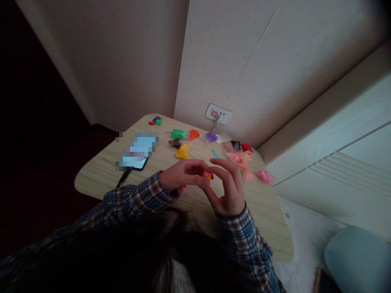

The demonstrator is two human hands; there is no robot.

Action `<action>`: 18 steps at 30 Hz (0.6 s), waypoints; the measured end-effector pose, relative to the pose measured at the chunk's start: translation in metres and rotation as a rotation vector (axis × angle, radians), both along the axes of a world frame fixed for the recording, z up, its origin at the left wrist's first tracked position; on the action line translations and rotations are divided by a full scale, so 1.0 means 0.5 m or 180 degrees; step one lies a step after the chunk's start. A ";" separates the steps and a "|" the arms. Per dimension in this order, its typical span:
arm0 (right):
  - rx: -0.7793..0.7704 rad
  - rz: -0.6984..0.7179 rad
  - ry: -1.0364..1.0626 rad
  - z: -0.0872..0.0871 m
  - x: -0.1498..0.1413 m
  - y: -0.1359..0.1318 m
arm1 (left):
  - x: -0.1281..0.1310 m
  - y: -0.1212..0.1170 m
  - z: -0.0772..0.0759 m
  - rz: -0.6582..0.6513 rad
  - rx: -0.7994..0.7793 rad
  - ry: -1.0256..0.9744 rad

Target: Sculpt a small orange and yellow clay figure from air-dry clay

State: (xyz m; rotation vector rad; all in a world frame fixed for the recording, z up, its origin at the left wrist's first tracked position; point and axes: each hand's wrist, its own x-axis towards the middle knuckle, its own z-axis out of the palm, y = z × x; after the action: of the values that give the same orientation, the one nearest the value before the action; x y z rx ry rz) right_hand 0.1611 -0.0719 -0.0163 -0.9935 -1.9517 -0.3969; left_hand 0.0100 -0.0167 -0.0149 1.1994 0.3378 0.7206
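Both of my hands meet above the middle of the light wooden table (269, 211). My left hand (183, 175) and my right hand (230, 187) pinch a small red and yellow clay piece (208, 176) between their fingertips. Both sleeves are plaid. Another bit of red shows under my left wrist (182, 188). Hair hides the near edge of the table.
Small bags of coloured clay lie across the far side: green (179, 133), orange (193, 134), purple (210, 137), yellow (182, 151), red (246, 147), pink (264, 176). A phone (137, 152) lies at the left, a blue tool (215, 154) near the middle. A wall socket (218, 114) is behind.
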 end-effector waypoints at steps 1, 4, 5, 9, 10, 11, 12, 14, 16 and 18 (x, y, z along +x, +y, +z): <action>0.0008 -0.0020 0.0003 0.000 0.000 0.000 | 0.000 -0.001 0.000 0.0002 -0.0008 0.0024; 0.0005 -0.0051 -0.0030 -0.001 0.001 0.000 | 0.001 0.000 0.001 0.0034 0.0079 0.0095; -0.0004 -0.0060 -0.0038 -0.001 0.002 -0.001 | 0.001 0.000 0.001 0.0034 0.0131 0.0114; -0.0013 -0.0107 -0.0045 0.001 0.004 -0.002 | 0.001 0.002 0.001 0.0095 0.0347 0.0220; -0.0009 -0.0113 -0.0050 0.001 0.004 -0.003 | 0.000 0.002 0.001 0.0112 0.0377 0.0239; -0.0006 -0.0116 -0.0056 0.001 0.004 -0.003 | 0.000 0.002 0.001 0.0122 0.0392 0.0245; -0.0008 -0.0116 -0.0062 0.001 0.004 -0.003 | -0.001 0.002 0.001 0.0117 0.0386 0.0238; -0.0009 -0.0092 -0.0074 0.001 0.004 -0.002 | -0.002 0.001 0.002 0.0088 0.0322 0.0193; -0.0003 -0.0049 -0.0082 0.001 0.004 -0.002 | -0.003 0.000 0.003 0.0076 0.0257 0.0138; -0.0006 -0.0036 -0.0078 0.000 0.003 -0.001 | -0.004 0.000 0.003 0.0112 0.0232 0.0101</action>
State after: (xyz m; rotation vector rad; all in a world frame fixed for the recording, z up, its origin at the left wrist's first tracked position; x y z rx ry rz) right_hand 0.1624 -0.0725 -0.0161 -1.0054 -1.9694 -0.4154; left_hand 0.0083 -0.0169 -0.0133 1.2776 0.3622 0.7503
